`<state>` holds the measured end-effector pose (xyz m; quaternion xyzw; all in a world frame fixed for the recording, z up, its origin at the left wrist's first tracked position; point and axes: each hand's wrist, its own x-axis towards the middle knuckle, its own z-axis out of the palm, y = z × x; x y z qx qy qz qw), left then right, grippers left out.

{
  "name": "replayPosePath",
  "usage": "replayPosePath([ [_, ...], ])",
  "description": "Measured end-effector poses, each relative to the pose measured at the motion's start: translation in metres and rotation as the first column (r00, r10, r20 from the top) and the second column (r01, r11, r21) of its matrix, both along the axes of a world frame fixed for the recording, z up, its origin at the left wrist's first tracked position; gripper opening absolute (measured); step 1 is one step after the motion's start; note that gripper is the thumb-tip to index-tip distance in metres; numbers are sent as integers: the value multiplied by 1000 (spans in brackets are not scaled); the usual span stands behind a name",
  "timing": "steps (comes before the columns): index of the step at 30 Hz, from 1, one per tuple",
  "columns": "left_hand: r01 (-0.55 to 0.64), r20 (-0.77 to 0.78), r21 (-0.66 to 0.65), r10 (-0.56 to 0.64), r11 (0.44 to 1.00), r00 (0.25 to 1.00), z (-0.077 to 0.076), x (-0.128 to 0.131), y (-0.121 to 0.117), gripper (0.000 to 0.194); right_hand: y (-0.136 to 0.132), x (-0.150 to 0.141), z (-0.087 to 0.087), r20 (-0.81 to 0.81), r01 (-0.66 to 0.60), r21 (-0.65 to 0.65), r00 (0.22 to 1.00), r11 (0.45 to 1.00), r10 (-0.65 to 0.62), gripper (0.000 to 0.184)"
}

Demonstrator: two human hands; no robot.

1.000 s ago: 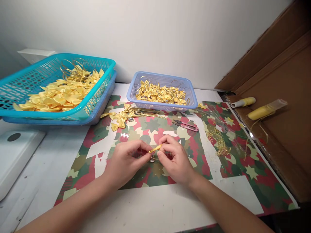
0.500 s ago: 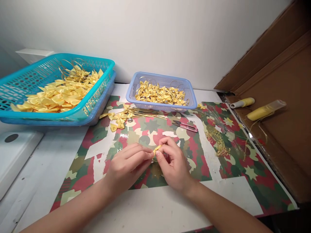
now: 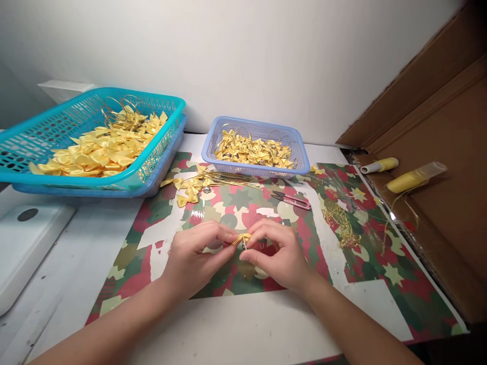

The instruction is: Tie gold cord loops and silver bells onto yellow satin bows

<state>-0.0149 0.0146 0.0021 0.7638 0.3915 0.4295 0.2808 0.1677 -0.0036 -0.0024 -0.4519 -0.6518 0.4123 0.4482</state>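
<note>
A small yellow ribbon bow [image 3: 241,237] is held between my two hands over the patterned sheet. My left hand [image 3: 200,253] pinches its left end between thumb and fingertips. On the other side, the index finger of my right hand [image 3: 281,252] presses the bow's right end, with the thumb lower down. A thin pale strand and something small and silvery show just under the bow, too small to name. Beyond my hands lie several loose yellow bows [image 3: 191,187], a bundle of gold cords [image 3: 232,178] and pink-handled thread snips [image 3: 292,199].
A turquoise basket [image 3: 152,158] full of yellow bows stands at the left, stacked on a blue one. A smaller blue basket [image 3: 251,170] with corded bows sits at the back. Thread scraps [image 3: 344,230] lie right, near two yellow spools [image 3: 413,178] by the cardboard [image 3: 445,116].
The bow has turned in my fingers, and the thin pale strand beneath it now shows. My right thumb has moved down, away from the bow. The view has shifted slightly.
</note>
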Motion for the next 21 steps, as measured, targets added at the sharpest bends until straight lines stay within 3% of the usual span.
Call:
replayPosePath([
  [4, 54, -7, 60, -54, 997, 999, 0, 1, -1, 13, -1, -3, -4, -46, 128, -177, 989, 976, -138, 25],
  [8, 70, -42, 106, -66, 992, 997, 0, 0, 1, 12, 2, -1, -2, -142, -18, -303, 990, 953, -26, 19],
  [10, 85, -63, 171, -75, 982, 995, 0, -1, 2, 13, 4, -1, 0, -160, -79, -307, 987, 949, 30, 12],
  [15, 165, -143, 281, -129, 945, 981, -3, -1, 6, 16, 4, -4, 2, -125, -51, -258, 992, 965, 19, 10],
  [18, 212, -196, 309, -156, 927, 968, -7, 0, 9, 16, 4, -2, 4, -148, 22, -189, 988, 982, -50, 13],
  [21, 237, -230, 235, -183, 943, 956, -10, -1, 12, 16, 8, 9, 9, -299, 138, -152, 937, 979, -179, 16],
])
